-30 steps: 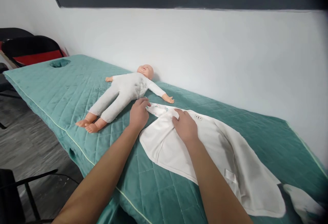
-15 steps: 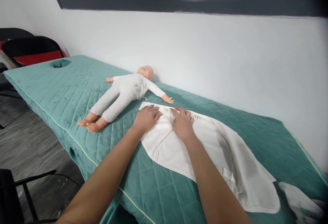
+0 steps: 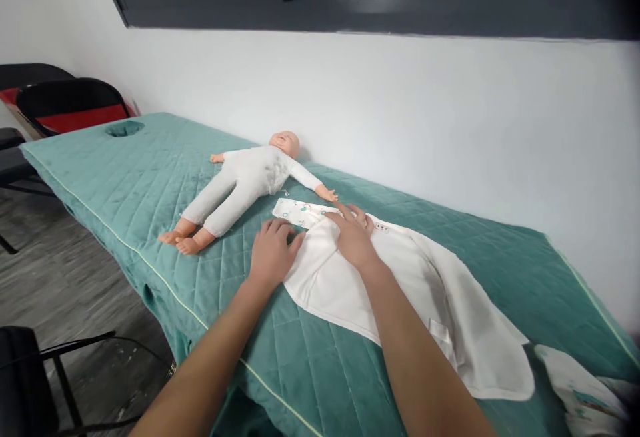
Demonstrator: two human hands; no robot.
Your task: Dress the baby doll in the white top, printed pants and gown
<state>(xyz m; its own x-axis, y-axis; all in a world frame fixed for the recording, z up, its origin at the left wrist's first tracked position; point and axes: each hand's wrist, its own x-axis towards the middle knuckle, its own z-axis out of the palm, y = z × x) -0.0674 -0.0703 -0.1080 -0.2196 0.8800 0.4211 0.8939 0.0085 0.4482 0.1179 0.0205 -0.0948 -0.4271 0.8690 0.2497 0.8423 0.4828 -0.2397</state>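
Observation:
A white baby garment (image 3: 400, 283) is spread on the green quilted cover, with a small printed label near its far edge. Its far left strip (image 3: 295, 212) shows a coloured print. My left hand (image 3: 274, 253) is at the garment's left edge, thumb and fingers apart, fingertips just below the printed strip. Lying on the upper part of the cloth, my right hand (image 3: 354, 237) has its index finger stretched out and its fingers apart. A baby doll (image 3: 250, 170) in a white suit lies on its back beyond my hands, one arm reaching toward the garment.
The green quilted cover (image 3: 310, 357) drapes over a long bed with a hole (image 3: 125, 129) at its far left end. A folded printed cloth (image 3: 583, 383) lies at the lower right. Black and red chairs (image 3: 75, 107) stand at the far left; a white wall runs behind.
My left hand has drawn back left and toward me, uncovering the printed strip. My right hand stays on the cloth, fingers slightly shifted. The view has moved slightly.

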